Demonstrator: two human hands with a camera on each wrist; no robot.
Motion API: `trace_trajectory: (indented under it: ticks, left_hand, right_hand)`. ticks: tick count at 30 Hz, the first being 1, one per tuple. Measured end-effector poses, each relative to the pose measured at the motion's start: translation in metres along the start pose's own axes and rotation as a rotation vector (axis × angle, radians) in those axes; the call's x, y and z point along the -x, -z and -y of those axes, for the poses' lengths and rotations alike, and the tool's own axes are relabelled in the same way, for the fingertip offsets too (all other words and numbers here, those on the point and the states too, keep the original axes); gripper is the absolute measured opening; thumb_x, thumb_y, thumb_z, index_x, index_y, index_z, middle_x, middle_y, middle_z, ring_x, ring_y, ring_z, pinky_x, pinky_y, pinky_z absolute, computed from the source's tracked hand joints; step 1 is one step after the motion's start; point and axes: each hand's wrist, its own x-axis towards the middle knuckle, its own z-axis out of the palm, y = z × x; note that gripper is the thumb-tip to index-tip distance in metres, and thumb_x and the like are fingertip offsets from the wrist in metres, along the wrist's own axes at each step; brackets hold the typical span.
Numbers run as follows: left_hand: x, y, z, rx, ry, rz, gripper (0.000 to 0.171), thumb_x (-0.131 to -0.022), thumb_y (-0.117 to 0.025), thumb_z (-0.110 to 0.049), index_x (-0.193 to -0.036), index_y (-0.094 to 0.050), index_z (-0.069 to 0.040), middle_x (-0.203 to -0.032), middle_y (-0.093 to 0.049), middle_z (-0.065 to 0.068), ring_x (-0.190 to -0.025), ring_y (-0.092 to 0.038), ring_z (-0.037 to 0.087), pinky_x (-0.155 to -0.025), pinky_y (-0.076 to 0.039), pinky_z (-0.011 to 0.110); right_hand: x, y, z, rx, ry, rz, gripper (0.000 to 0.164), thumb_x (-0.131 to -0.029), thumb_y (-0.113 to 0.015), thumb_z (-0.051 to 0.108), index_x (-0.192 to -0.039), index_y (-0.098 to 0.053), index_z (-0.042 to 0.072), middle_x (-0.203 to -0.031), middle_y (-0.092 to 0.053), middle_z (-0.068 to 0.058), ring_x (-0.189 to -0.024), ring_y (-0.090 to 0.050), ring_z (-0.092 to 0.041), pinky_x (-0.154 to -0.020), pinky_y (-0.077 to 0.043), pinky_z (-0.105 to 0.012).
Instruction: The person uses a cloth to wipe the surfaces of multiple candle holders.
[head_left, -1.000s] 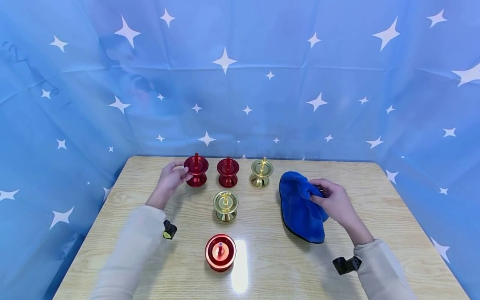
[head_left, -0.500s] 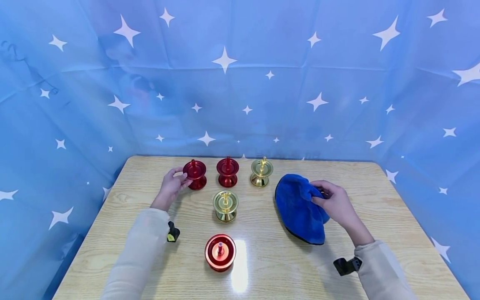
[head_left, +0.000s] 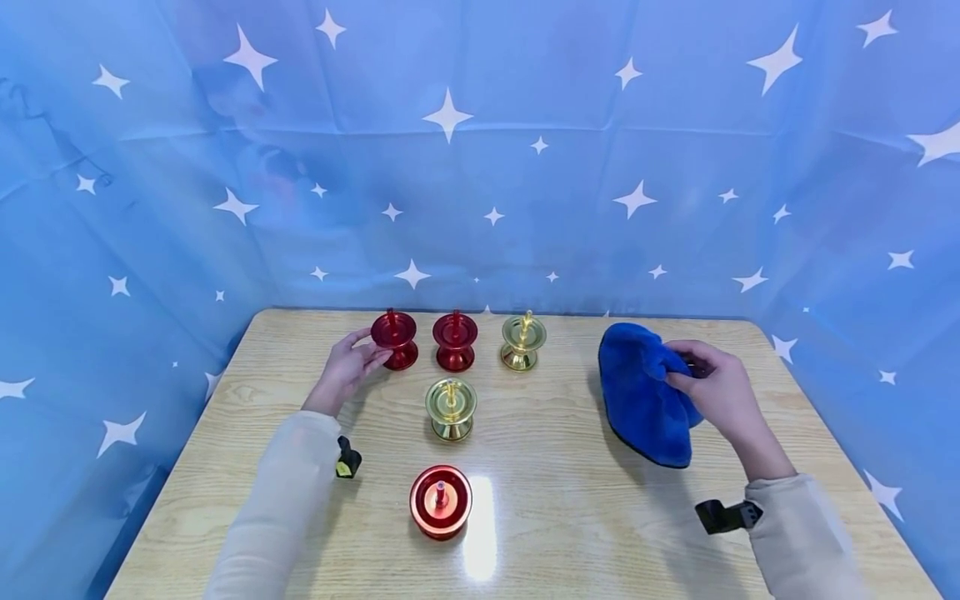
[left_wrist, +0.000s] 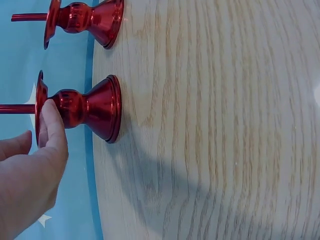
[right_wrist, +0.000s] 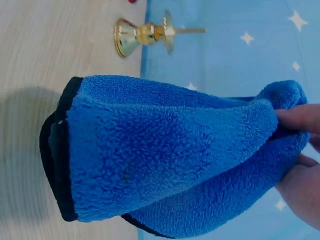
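Note:
My left hand [head_left: 351,367] grips a red metal candle holder [head_left: 396,340] from its left side at the back of the table. In the left wrist view, one finger lies under the dish of the candle holder [left_wrist: 72,109], while another is at the dish's edge. Its shape leans slightly toward the hand. At the right, my right hand [head_left: 720,387] pinches a folded blue plush towel [head_left: 645,400] with dark edging. The towel [right_wrist: 145,145] hangs from thumb and fingers in the right wrist view, its lower edge just above or against the table; I cannot tell which.
Beside the gripped one stand a second red candle holder [head_left: 455,342] and a gold candle holder [head_left: 522,340]. Another gold candle holder [head_left: 451,408] is mid-table, with a red candle holder [head_left: 441,502] nearer the front. A blue starred curtain [head_left: 480,167] rises behind the wooden table [head_left: 540,533].
The right hand has carried the towel to the right and slightly away. The left hand drew the candle holder slightly nearer, then shifted it slightly right and back.

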Motion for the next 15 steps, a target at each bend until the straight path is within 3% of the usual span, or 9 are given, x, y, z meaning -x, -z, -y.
trace_trajectory:
  ticks: [3, 6, 9, 12, 15]
  left_hand:
    - [0.001, 0.0, -0.001, -0.004, -0.014, 0.023, 0.05, -0.096, -0.03, 0.006, -0.143, -0.015, 0.001, -0.12, -0.044, 0.03, -0.093, -0.059, 0.018, -0.097, -0.038, 0.033]
    - [0.001, 0.0, 0.0, -0.004, -0.022, 0.036, 0.05, -0.096, -0.028, 0.007, -0.144, -0.013, 0.002, -0.131, -0.036, 0.032, -0.101, -0.057, 0.021, -0.099, -0.037, 0.034]
    - [0.0, 0.002, 0.001, -0.006, -0.021, 0.041, 0.05, -0.096, -0.028, 0.006, -0.144, -0.013, 0.001, -0.136, -0.032, 0.031, -0.107, -0.053, 0.023, -0.1, -0.036, 0.035]
    - [-0.001, 0.003, 0.002, -0.025, -0.02, 0.044, 0.048, -0.097, -0.029, 0.004, -0.143, -0.015, 0.002, -0.136, -0.033, 0.031, -0.109, -0.052, 0.024, -0.099, -0.036, 0.035]
    - [-0.001, 0.003, 0.003, -0.044, -0.026, 0.044, 0.047, -0.097, -0.03, 0.003, -0.142, -0.017, 0.003, -0.136, -0.034, 0.031, -0.107, -0.054, 0.024, -0.099, -0.036, 0.036]
  right_hand:
    - [-0.001, 0.009, -0.003, 0.016, -0.023, -0.02, 0.031, -0.086, -0.061, 0.004, -0.117, -0.057, -0.002, -0.104, -0.057, -0.019, -0.081, -0.047, 0.002, -0.066, -0.041, -0.006]
    - [-0.004, 0.015, -0.007, 0.043, -0.061, -0.03, 0.032, -0.088, -0.059, 0.007, -0.119, -0.056, -0.001, -0.107, -0.056, -0.019, -0.086, -0.05, -0.009, -0.067, -0.043, -0.01]
    - [-0.008, 0.018, -0.012, 0.067, -0.092, -0.049, 0.032, -0.089, -0.058, 0.008, -0.119, -0.055, -0.002, -0.11, -0.055, -0.023, -0.093, -0.051, -0.027, -0.076, -0.05, -0.03]
    - [-0.011, 0.016, -0.016, 0.064, -0.102, -0.068, 0.032, -0.089, -0.057, 0.006, -0.119, -0.054, -0.004, -0.112, -0.053, -0.028, -0.098, -0.049, -0.039, -0.079, -0.045, -0.053]
    - [-0.013, 0.008, -0.021, 0.063, -0.092, -0.081, 0.031, -0.087, -0.058, 0.002, -0.117, -0.055, -0.006, -0.112, -0.053, -0.029, -0.098, -0.049, -0.042, -0.078, -0.044, -0.056]
